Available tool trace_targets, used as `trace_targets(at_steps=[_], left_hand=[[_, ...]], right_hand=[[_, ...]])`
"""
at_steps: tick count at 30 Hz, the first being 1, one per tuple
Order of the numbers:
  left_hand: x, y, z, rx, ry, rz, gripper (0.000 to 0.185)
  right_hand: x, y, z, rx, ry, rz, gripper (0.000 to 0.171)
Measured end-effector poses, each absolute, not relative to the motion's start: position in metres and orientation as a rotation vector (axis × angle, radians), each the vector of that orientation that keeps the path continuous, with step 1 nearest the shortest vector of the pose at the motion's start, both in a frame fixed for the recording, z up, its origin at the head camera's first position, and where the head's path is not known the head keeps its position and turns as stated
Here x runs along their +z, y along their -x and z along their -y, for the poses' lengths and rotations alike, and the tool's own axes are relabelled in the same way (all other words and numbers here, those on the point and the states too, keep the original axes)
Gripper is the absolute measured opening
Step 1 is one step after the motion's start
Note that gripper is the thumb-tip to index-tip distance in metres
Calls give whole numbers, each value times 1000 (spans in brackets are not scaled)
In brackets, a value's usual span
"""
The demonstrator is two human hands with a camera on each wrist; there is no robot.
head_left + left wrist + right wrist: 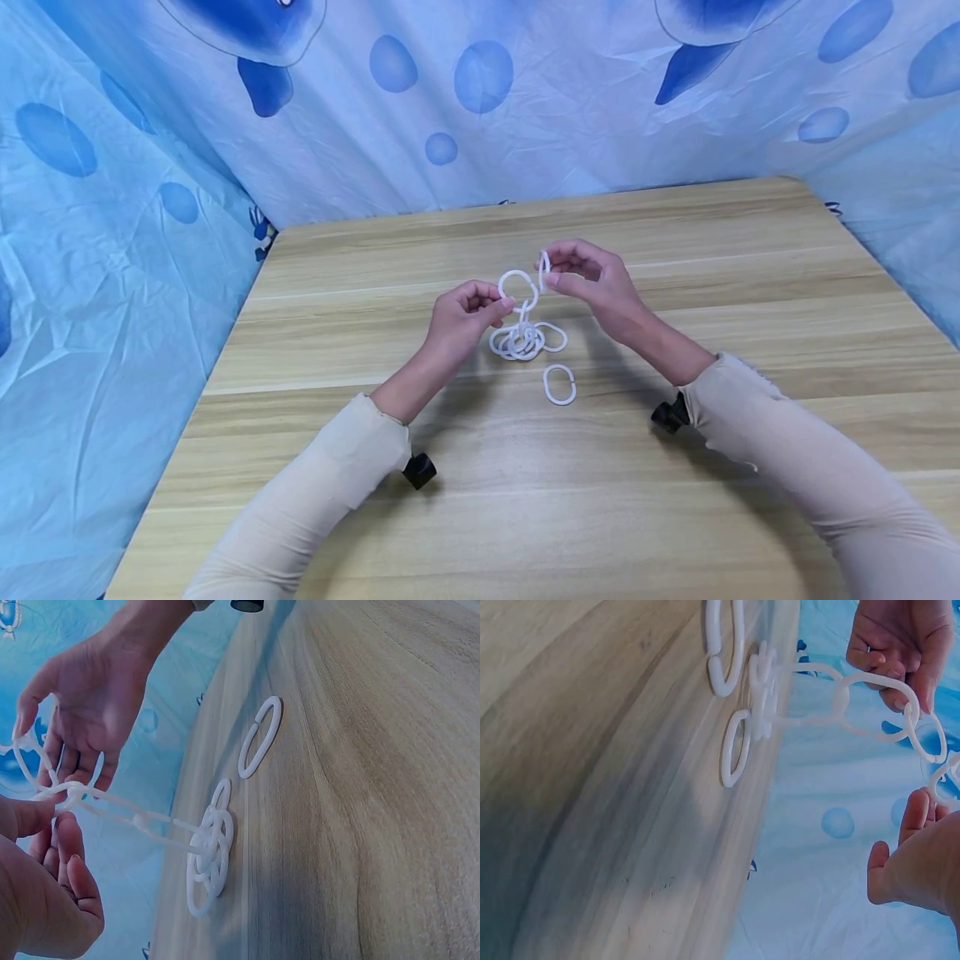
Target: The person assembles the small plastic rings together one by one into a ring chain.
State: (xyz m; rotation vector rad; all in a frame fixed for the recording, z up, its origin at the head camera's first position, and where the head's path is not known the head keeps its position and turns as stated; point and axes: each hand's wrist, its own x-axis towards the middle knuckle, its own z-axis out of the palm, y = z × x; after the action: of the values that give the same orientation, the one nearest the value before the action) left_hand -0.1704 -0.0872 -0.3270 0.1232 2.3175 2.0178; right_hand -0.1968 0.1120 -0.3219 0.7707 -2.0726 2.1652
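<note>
Both hands are lifting the chain (525,321) steeply off mid-table (750,275), left hand (461,321) pinching its top ring, right hand (592,283) pinching another link (544,268).

Person: two bare hands, left hand (461,321) and right hand (592,283); close-fitting cream fabric long sleeves (337,475); small black wrist-mounted camera units (419,471).
</note>
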Motion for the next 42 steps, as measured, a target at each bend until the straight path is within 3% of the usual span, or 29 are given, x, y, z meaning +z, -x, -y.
trace_targets(at_steps=[42], left_hand=[[-331, 170, 90, 1982, -179, -2318, 21]], right_hand=[[-321, 195, -104, 2292, -666, 2102, 34]])
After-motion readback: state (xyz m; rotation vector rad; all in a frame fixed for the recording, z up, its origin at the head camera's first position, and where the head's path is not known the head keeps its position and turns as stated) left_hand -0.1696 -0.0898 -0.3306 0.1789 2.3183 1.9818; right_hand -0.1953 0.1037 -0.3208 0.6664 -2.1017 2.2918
